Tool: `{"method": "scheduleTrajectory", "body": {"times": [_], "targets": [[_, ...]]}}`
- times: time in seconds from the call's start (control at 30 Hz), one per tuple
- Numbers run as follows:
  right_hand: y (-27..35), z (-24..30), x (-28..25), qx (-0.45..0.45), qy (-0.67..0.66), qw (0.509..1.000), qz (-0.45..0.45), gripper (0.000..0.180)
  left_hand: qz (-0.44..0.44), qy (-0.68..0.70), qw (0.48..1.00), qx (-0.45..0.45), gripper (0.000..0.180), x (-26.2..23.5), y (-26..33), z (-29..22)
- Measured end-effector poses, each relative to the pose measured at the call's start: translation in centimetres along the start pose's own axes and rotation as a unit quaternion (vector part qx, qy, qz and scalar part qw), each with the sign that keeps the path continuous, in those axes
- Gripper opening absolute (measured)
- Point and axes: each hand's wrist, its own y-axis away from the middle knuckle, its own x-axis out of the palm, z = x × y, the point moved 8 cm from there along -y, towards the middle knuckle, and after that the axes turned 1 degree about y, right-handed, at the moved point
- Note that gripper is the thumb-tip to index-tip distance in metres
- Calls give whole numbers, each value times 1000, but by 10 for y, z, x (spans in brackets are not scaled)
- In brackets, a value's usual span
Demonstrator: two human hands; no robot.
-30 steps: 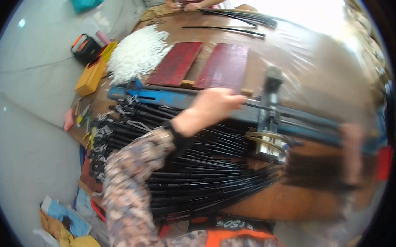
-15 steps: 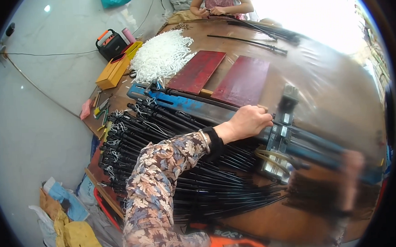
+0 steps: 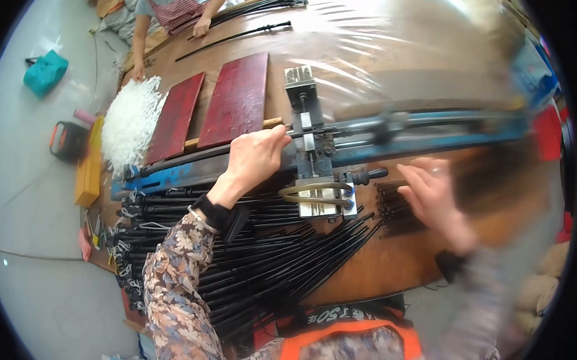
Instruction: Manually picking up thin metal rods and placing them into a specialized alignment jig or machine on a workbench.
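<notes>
- While pinching a thin black rod (image 3: 197, 155) in the closed fingers of the left hand (image 3: 256, 157), meets a metal clamp (image 3: 312, 154) just to the right.
- Has that rod stretching left from the fist, along a blue rail (image 3: 175, 174).
- Holds the right hand (image 3: 431, 193) open, fingers spread, near the black handle (image 3: 369, 174) of the clamp and beside a bundle of thin dark rods (image 3: 392, 204); cannot tell touching from hovering.
- Shows white characters on a dark panel (image 3: 355, 312) at the near edge, turned and partly hidden, above an orange trim (image 3: 346, 330).
- Fans many black rods (image 3: 273, 264), with pale loops at the left ends, across the near side of the brown table (image 3: 344, 284).
- Beyond the rail, sets two dark red boards (image 3: 236, 98) right of a white heap (image 3: 130, 122).
- At the far left, shows a co-worker's hand (image 3: 139, 70) by the heap.
</notes>
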Motion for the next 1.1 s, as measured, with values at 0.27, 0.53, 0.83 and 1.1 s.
{"method": "scheduleTrajectory", "body": {"times": [0.27,0.53,0.83,1.1], "targets": [[-17,5,45,67,-233,969,51,27,-23,4,1000,5,25,-2,9,3],[-15,-9,30,111,-260,958,54,25,-92,-81,970,209,10,-6,-8,-32],[79,81,55,-89,33,978,188,27,-173,-323,927,74,25,-58,43,58],[35,45,63,35,-134,970,200,19,68,-74,994,-37,14,53,141,-126]]}}
